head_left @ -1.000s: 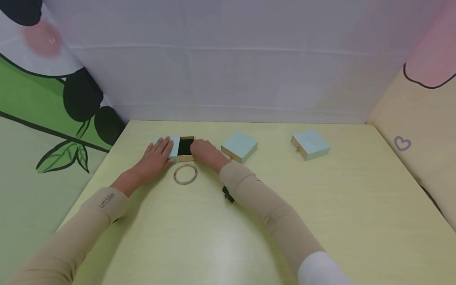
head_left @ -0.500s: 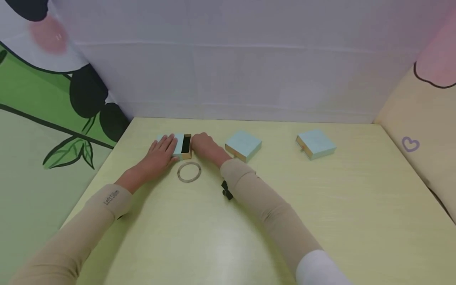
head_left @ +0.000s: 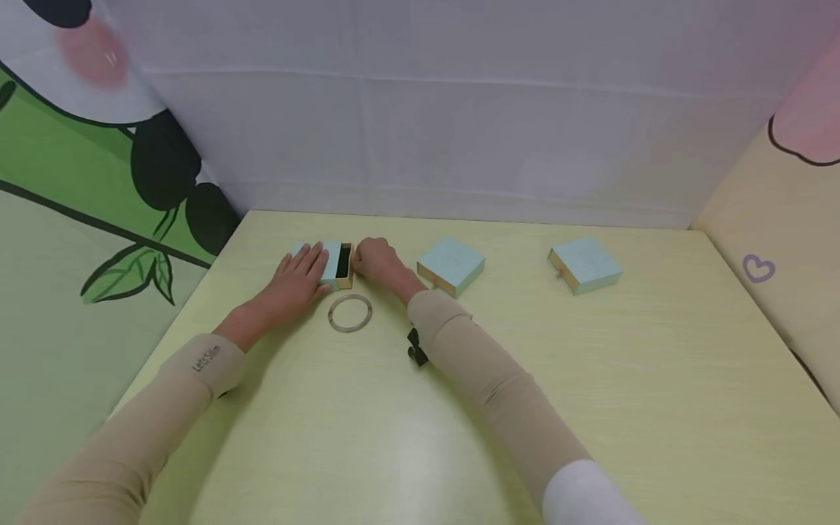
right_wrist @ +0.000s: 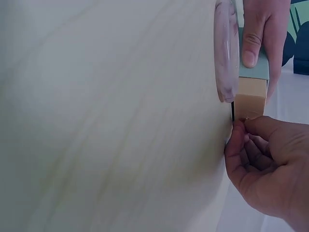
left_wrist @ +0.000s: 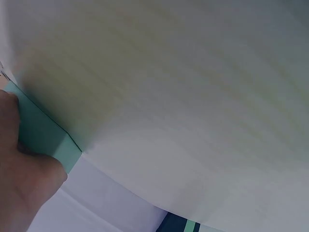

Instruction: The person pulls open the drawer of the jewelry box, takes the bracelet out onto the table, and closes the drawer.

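A light-blue drawer-style gift box (head_left: 333,260) lies at the table's far left. Its gold-edged drawer (right_wrist: 250,92) sticks out a little to the right, and a narrow strip of black interior shows. My left hand (head_left: 292,290) rests over the box with straight fingers on its top; the left wrist view has the thumb against its green-blue side (left_wrist: 46,133). At the drawer's outer end my right hand (right_wrist: 270,162) pinches with thumb and forefinger; the small pull there is mostly hidden by the fingertips. A pale marbled bangle (head_left: 350,330) lies just in front of the box.
Two more light-blue boxes stand along the back, one (head_left: 451,265) right of my right hand and one (head_left: 586,264) farther right. A white cloth wall (head_left: 459,146) rises behind the table (head_left: 420,423). A black strap piece (head_left: 416,348) hangs under the right sleeve.
My right hand has moved left, and the drawer has slid farther into the box sleeve, so less black interior shows. The left hand stays on the box. The view has shifted slightly.
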